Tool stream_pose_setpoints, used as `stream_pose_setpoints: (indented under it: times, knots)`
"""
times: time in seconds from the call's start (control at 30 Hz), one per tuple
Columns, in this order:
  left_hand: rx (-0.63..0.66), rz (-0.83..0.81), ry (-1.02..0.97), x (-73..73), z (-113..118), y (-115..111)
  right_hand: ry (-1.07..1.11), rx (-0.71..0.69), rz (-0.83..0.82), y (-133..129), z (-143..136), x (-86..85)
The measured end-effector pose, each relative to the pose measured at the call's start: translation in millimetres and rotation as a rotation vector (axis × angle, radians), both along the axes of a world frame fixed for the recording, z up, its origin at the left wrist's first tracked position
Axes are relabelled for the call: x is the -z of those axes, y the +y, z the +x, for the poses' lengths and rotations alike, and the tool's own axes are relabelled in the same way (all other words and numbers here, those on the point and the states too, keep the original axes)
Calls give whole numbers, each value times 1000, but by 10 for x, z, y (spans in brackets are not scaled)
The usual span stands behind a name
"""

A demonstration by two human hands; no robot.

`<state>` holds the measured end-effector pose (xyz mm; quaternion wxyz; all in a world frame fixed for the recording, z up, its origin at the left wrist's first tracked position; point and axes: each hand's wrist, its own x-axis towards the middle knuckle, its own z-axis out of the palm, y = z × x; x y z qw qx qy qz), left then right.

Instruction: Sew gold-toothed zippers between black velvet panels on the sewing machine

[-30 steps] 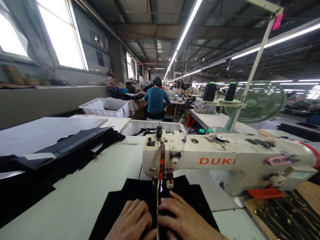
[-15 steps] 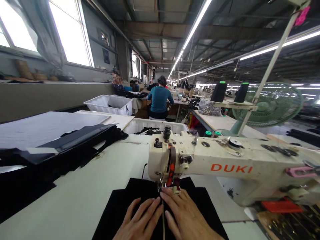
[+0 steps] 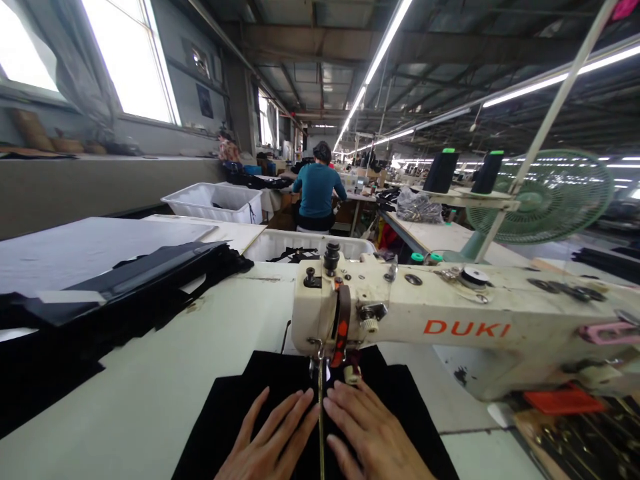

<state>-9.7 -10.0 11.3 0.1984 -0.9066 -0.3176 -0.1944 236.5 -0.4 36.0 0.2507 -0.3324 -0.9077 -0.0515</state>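
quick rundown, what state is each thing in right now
sewing machine: running or stopped, cannot tell
black fabric: spread flat, partly under the machine head
left hand: palm down on fabric, fingers spread
right hand: palm down on fabric
gold strip: straight, running between the hands
thread cones: upright
ceiling light: lit
fan: spinning or not, unclear

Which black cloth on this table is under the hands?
The cloth at the machine, with the gold strip between left hand and right hand; the black pile farther left is untouched.
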Motion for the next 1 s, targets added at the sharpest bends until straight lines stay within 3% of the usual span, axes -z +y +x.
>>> stream_pose_setpoints:
  times: [0.43, 0.8, 1.0]
  knots:
    - [-5, 92, 22, 1, -7, 67, -35, -5, 112, 42, -8, 46]
    - [22, -32, -5, 11, -34, 86, -69, 0, 106, 57, 1, 78]
    - [27, 72, 8, 0, -28, 95, -70, 3, 113, 62, 3, 89]
